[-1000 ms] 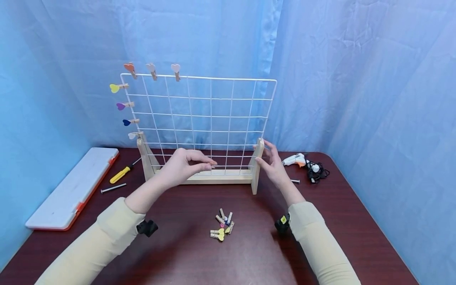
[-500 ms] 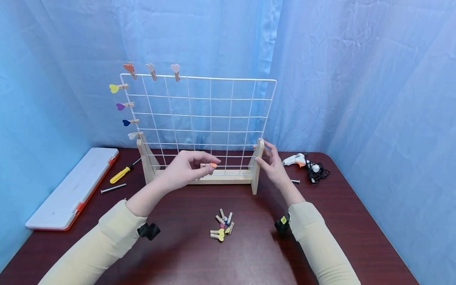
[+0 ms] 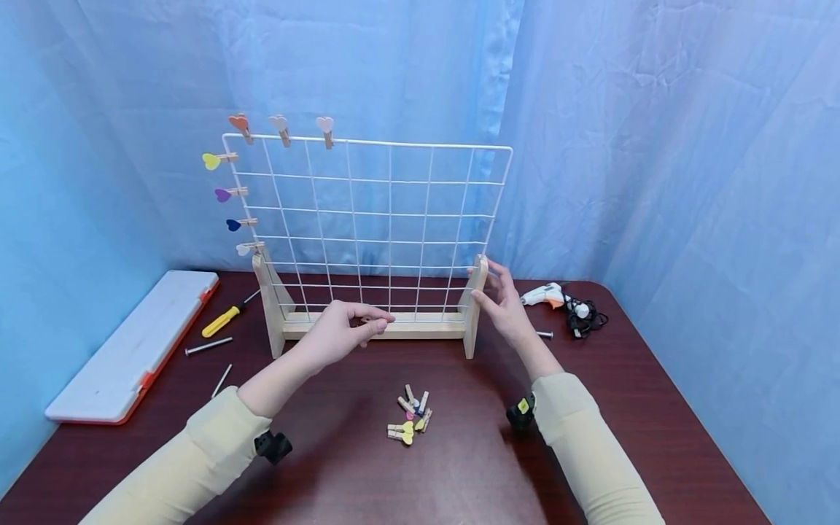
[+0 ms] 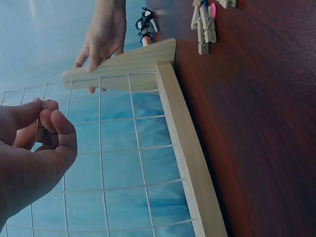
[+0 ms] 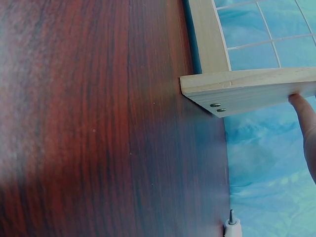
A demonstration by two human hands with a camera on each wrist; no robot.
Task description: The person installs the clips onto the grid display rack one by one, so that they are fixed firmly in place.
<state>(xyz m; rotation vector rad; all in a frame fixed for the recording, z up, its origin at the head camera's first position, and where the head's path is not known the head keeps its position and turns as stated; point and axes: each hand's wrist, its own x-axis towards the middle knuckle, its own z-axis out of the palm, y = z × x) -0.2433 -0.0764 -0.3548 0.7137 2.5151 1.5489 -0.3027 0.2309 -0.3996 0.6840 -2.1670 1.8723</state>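
Observation:
A white wire grid (image 3: 390, 213) stands in a wooden base (image 3: 420, 330). My left hand (image 3: 344, 332) pinches a small wooden heart clothespin (image 4: 40, 132) in front of the grid's lower part; the fingers cover most of it. With thumb and fingers on opposite sides, my right hand (image 3: 507, 310) grips the base's right wooden leg (image 3: 471, 328). Clipped along the grid's top left are an orange heart clothespin (image 3: 239, 124) and two pale ones. Yellow, purple, dark blue and white heart clothespins run down its left edge. Several loose clothespins (image 3: 408, 429) lie on the table before it.
To the left lie a white case (image 3: 131, 350) with orange edging, a yellow screwdriver (image 3: 222, 321), a bolt (image 3: 208, 347) and a thin metal rod (image 3: 222, 380). A glue gun (image 3: 543, 294) with a coiled black cord (image 3: 588, 317) sits right. Blue curtains surround the table.
My left hand has dropped lower before the grid, and the clothespin's orange heart, seen half a second ago, is now hidden by the fingers. My right hand has kept its place on the leg.

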